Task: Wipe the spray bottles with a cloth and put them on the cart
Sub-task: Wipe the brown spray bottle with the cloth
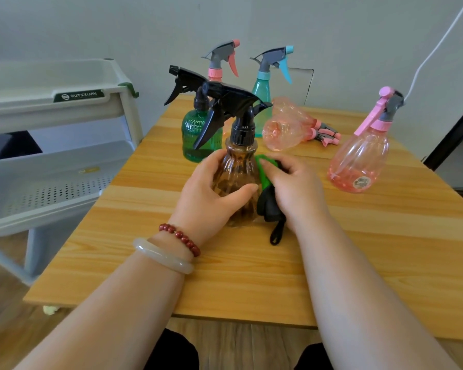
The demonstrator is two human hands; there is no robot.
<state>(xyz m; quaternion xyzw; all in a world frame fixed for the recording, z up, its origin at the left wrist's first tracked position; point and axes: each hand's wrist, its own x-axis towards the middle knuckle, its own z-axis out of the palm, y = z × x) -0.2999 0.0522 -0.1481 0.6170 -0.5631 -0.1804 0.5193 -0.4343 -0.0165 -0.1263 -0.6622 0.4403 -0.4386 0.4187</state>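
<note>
Upright amber spray bottle (235,173) in the curled left hand (206,194) — green cloth (263,175) pinched against its side by the right hand (292,189)

The amber bottle (237,180) is clear brown, ribbed, with a black sprayer. At its right side the cloth (267,177) is bright green and black. Behind it to the left, the green bottle (195,134) is ribbed and black-topped. Further back, the teal bottle (262,92) has a grey and sky-blue head, and the rear bottle (215,73) a grey and coral one. To the right, the lying bottles (284,129) are salmon pink and the round bottle (358,161) is ribbed pink. The table (251,276) beneath is light, striped wood grain. Left of the amber bottle, the cart (51,182) is pale grey with a dot-perforated shelf. In front are dark red beads (181,237) and a milky bangle (161,256).
</note>
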